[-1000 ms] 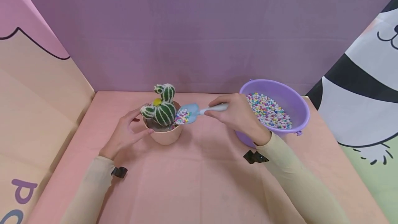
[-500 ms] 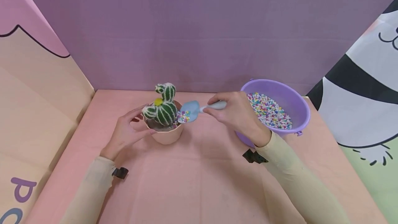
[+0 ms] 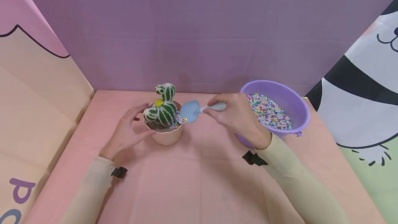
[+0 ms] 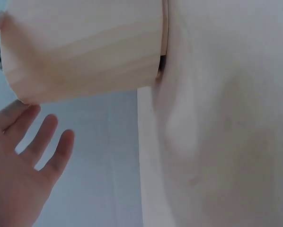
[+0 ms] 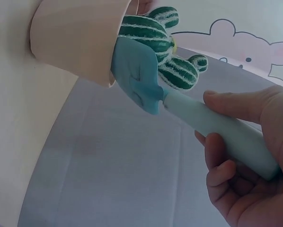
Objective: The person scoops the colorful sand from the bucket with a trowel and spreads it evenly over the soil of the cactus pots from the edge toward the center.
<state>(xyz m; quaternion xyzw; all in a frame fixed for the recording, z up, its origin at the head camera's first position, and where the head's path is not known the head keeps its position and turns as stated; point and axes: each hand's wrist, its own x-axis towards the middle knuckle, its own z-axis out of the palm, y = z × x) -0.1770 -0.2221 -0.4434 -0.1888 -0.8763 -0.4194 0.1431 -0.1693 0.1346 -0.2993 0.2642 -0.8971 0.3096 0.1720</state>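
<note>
A green striped toy cactus [image 3: 167, 114] with a yellow flower stands in a peach flowerpot [image 3: 168, 138]. My left hand [image 3: 126, 132] steadies the pot from its left side, thumb and forefinger at opposite sides of the rim; in the left wrist view its other fingers [image 4: 46, 137] spread clear of the pot. My right hand [image 3: 238, 116] grips the pale handle [image 5: 222, 132] of a blue trowel [image 3: 190, 111]. The trowel's blade tilts over the pot's right rim, with a few colourful beads [image 3: 183, 119] at its lower edge. More beads lie inside beside the cactus.
A purple bucket [image 3: 290, 102] holding many colourful beads [image 3: 270, 111] stands at the right, partly behind my right hand and forearm. A purple backdrop [image 3: 199, 37] rises behind the pink-covered table [image 3: 202, 182], with printed cloth panels at both sides.
The trowel's blade has tipped further, and most of its beads have slid off into the pot's right side. My left hand keeps its place at the pot, and the bucket has not moved.
</note>
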